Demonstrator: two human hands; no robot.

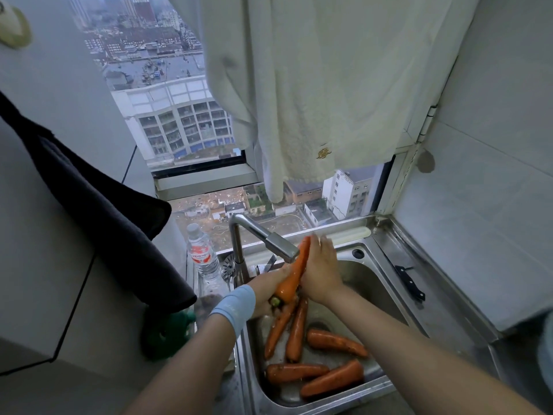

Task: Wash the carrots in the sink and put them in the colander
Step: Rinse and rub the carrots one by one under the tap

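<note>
Person holds one carrot (294,271) under the tap (269,238), over a steel sink (374,266).
Left hand (267,290) grips its stem end & right hand (320,271) curls round the upper part; 5 other carrots (335,342) lie in the sink bottom, w/ a bottle (203,256) left of tap.

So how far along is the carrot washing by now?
Nothing looks finished: no carrot sits in a colander in view. In hand: one carrot under the faucet, left hand gripping its thick end, right hand against it. Left: five carrots lying in the sink, some speckled with dirt.
</note>
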